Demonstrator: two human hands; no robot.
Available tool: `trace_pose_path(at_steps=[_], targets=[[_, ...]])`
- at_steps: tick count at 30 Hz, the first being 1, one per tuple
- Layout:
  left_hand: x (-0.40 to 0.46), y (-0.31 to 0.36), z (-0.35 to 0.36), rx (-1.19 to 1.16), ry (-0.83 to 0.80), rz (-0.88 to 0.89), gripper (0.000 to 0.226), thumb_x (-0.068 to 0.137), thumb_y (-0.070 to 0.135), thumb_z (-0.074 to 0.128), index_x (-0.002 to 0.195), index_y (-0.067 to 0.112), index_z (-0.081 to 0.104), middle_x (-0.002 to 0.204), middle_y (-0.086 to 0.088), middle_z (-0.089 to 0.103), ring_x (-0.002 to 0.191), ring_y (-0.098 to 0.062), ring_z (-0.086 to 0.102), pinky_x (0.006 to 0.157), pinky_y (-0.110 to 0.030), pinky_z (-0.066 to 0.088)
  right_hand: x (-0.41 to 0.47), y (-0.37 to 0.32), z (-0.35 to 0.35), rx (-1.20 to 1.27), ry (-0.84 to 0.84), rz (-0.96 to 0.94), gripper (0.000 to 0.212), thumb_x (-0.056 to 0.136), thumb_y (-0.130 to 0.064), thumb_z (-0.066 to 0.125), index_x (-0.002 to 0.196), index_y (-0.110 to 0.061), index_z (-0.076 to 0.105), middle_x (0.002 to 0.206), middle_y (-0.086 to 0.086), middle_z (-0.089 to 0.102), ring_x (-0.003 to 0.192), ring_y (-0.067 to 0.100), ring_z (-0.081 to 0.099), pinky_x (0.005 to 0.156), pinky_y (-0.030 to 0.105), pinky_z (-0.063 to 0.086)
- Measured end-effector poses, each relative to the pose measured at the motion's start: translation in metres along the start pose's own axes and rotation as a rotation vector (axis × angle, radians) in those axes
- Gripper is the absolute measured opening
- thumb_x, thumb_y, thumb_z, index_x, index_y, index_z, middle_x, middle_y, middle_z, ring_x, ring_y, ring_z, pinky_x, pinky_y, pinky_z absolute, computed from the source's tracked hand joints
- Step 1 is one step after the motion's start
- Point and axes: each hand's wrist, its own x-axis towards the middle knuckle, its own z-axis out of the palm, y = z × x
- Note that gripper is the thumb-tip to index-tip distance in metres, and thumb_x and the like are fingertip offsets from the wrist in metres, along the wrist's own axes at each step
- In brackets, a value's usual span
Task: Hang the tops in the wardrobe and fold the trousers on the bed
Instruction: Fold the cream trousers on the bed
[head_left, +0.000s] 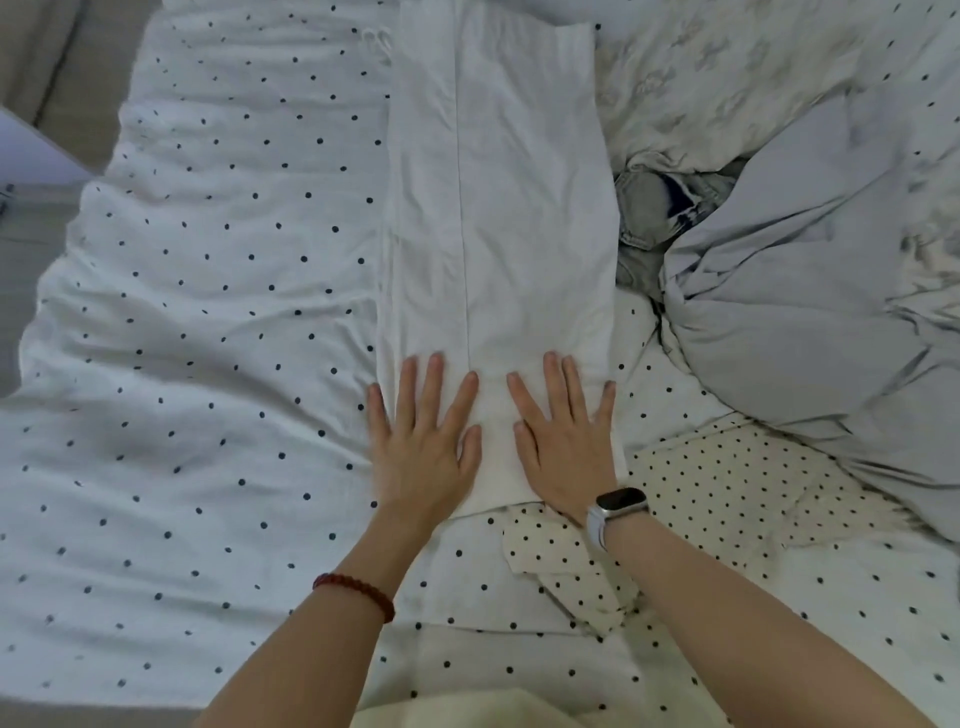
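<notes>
on the bed (208, 312), trousers (498, 208) lengthwise away

Left of white trousers (498, 208): open dotted bed sheet (208, 312). Right: heaped grey duvet (805, 312) and jeans (660, 213) just beside, blocking passage.

The white trousers (498, 208) run past the top edge; right of them, denim jeans (660, 213) lie mostly buried under a grey duvet (789, 291).

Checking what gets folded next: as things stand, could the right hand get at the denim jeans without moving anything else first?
Probably yes. The right hand lies flat on the white trousers; the jeans lie just beyond, partly tucked under the grey duvet, but their near edge is exposed.
</notes>
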Motion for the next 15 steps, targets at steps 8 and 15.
trace_pose_path(at_steps=[8, 15], targets=[[-0.009, -0.004, -0.024, -0.005, -0.031, 0.112, 0.062, 0.09, 0.055, 0.031, 0.144, 0.024, 0.03, 0.153, -0.012, 0.025, 0.142, -0.034, 0.016, 0.109, -0.061, 0.007, -0.017, 0.015, -0.025, 0.291, -0.022, 0.101, 0.051, 0.096, -0.031, 0.024, 0.147, -0.023, 0.018, 0.157, 0.009, 0.008, 0.144, 0.022, 0.002, 0.116, 0.045, 0.009], [-0.037, -0.024, -0.04, 0.079, -0.124, 0.426, 0.089, 0.057, 0.045, 0.079, 0.134, 0.019, 0.044, 0.142, -0.014, 0.045, 0.135, -0.032, 0.031, 0.105, -0.063, 0.026, -0.043, 0.032, -0.054, 1.017, -0.221, 0.625, 0.056, 0.097, -0.017, 0.041, 0.148, -0.017, 0.017, 0.151, 0.004, 0.029, 0.137, 0.019, 0.03, 0.112, 0.03, 0.025]])
